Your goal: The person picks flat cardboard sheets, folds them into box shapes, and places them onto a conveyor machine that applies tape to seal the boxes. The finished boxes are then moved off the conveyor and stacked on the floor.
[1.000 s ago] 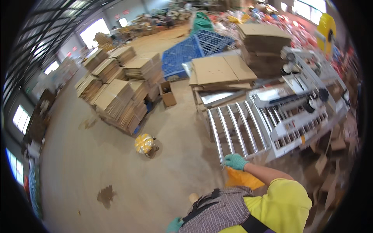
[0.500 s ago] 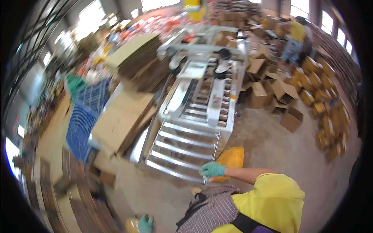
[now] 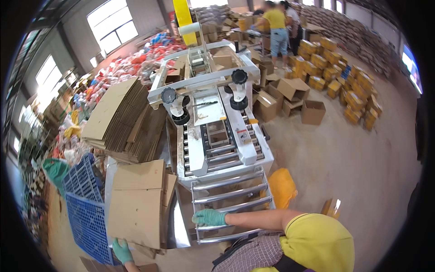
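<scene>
My left hand (image 3: pixel 121 251), in a green glove, is at the near left corner of a stack of flattened cardboard boxes (image 3: pixel 136 208). Its fingers look stretched out and touch the cardboard edge. Over the left side of a short roller conveyor (image 3: pixel 231 207) is my right hand (image 3: pixel 209 217), gloved in the same green. Its fingers are curled in, and I see nothing held in them. Metal rollers run crosswise beneath the right forearm. The conveyor leads up to a white carton-sealing machine (image 3: pixel 198 154) with black knobs.
Blue plastic crates (image 3: pixel 86 222) stand left of the cardboard. A taller stack of flattened boxes (image 3: pixel 115 118) lies beyond. An orange-yellow bag (image 3: pixel 282 188) sits right of the conveyor, with open cartons (image 3: pixel 312 112) and yellow-taped parcels (image 3: pixel 333 56) farther back. Other people (image 3: pixel 276 27) work there.
The view has swung, bringing the machine nearer the middle. My left hand has gone from beside a yellowish item to the cardboard edge. My right hand has crossed from the conveyor's right edge toward its left.
</scene>
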The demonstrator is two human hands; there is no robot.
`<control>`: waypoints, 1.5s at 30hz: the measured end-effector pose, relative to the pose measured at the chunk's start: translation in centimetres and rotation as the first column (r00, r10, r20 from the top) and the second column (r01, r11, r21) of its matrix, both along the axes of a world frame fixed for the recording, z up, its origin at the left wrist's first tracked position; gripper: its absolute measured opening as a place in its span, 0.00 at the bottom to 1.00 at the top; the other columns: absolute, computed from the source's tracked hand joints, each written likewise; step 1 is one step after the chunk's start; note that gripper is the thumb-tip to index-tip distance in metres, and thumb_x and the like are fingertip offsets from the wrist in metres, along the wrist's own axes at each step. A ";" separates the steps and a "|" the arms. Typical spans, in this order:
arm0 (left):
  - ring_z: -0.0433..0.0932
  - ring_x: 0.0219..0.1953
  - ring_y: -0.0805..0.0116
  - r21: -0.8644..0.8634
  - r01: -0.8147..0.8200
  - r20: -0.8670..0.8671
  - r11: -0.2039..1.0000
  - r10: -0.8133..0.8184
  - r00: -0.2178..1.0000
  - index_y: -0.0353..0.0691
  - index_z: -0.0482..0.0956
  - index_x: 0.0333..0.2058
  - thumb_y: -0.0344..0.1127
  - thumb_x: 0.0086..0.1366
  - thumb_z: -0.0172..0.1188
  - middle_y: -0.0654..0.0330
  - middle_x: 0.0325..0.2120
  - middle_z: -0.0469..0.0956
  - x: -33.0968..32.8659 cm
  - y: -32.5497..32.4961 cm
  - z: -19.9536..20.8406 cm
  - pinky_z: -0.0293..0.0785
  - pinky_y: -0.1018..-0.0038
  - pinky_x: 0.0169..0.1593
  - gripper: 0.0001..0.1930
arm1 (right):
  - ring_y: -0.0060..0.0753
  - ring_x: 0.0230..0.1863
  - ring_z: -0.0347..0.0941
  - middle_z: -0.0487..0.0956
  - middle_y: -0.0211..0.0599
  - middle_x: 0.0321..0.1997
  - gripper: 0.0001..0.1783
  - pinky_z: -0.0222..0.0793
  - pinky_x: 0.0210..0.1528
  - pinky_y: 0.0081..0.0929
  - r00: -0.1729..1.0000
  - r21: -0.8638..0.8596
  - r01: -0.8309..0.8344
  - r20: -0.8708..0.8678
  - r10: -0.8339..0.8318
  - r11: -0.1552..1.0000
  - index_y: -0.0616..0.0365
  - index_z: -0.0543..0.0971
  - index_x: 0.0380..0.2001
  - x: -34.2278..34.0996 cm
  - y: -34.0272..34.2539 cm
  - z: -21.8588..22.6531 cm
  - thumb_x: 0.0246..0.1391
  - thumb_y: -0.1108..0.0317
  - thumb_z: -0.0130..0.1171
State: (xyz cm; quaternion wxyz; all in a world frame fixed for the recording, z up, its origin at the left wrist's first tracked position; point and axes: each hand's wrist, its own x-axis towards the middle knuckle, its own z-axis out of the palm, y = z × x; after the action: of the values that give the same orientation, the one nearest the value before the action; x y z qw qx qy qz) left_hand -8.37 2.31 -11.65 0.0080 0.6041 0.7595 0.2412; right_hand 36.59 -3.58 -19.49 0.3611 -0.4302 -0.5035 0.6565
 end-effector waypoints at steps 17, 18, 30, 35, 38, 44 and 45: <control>0.74 0.39 0.49 -0.217 -0.012 -0.362 0.976 -0.069 0.930 0.37 0.80 0.33 0.58 0.43 0.68 0.48 0.34 0.74 -3.9 18.5 -3.5 0.72 0.58 0.42 0.29 | 0.47 0.54 0.67 0.68 0.41 0.54 0.34 0.66 0.54 0.49 0.898 -0.520 0.285 -0.148 -0.413 0.805 0.58 0.67 0.53 -10.2 8.2 0.6 0.57 0.39 0.48; 0.74 0.38 0.50 -0.262 0.055 -0.316 0.964 -0.139 0.939 0.35 0.79 0.30 0.55 0.43 0.70 0.48 0.32 0.74 -4.2 18.3 -4.2 0.72 0.59 0.41 0.27 | 0.45 0.53 0.67 0.69 0.44 0.53 0.35 0.66 0.52 0.46 0.902 -0.475 0.302 -0.139 -0.409 0.827 0.59 0.67 0.54 -10.4 8.1 0.7 0.57 0.40 0.49; 0.56 0.63 0.50 0.583 0.723 0.451 0.369 -0.888 0.090 0.39 0.71 0.47 0.59 0.65 0.45 0.48 0.58 0.59 27.3 -1.9 9.9 0.51 0.55 0.64 0.27 | 0.49 0.45 0.75 0.77 0.56 0.43 0.23 0.70 0.46 0.39 0.476 0.186 0.180 0.843 -0.251 0.966 0.65 0.73 0.48 8.0 -4.4 1.7 0.61 0.55 0.44; 0.51 0.66 0.43 0.539 0.827 0.059 -0.159 -0.972 -0.225 0.35 0.68 0.56 0.64 0.66 0.35 0.48 0.62 0.59 38.2 -5.4 12.4 0.44 0.52 0.67 0.37 | 0.32 0.74 0.37 0.42 0.40 0.74 0.36 0.33 0.72 0.29 0.801 0.510 0.596 -0.327 -0.501 0.621 0.61 0.46 0.68 11.5 0.8 14.8 0.65 0.54 0.41; 0.56 0.65 0.47 0.435 0.879 -0.053 -0.196 -0.980 -0.193 0.35 0.61 0.60 0.68 0.61 0.43 0.48 0.61 0.60 39.8 -5.7 13.2 0.45 0.53 0.66 0.43 | 0.32 0.74 0.32 0.40 0.44 0.74 0.40 0.30 0.72 0.30 0.869 0.611 0.471 -0.194 -0.456 0.636 0.62 0.45 0.68 10.9 2.7 18.1 0.59 0.61 0.51; 0.73 0.28 0.57 0.135 0.979 -0.301 -0.153 -0.948 -0.106 0.41 0.78 0.42 0.68 0.49 0.55 0.62 0.19 0.71 35.1 -3.9 16.1 0.69 0.56 0.52 0.35 | 0.38 0.68 0.52 0.58 0.47 0.67 0.44 0.45 0.69 0.29 0.630 0.813 0.427 0.046 -0.775 0.395 0.61 0.54 0.65 17.4 3.0 19.1 0.47 0.65 0.61; 0.73 0.25 0.60 0.162 0.984 -0.396 -0.077 -0.918 -0.006 0.42 0.80 0.40 0.67 0.47 0.57 0.63 0.16 0.70 34.2 -3.9 16.7 0.73 0.61 0.42 0.33 | 0.43 0.62 0.64 0.67 0.52 0.61 0.39 0.49 0.68 0.32 0.599 0.818 0.421 0.073 -0.797 0.391 0.62 0.62 0.62 18.3 2.8 22.0 0.45 0.65 0.61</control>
State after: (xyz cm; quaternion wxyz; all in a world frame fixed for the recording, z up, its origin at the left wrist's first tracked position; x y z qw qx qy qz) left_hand 25.82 -1.62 5.02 -0.0089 0.9638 0.0381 0.2636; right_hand 54.91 -0.80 2.55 0.5922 -0.5462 -0.5863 0.0855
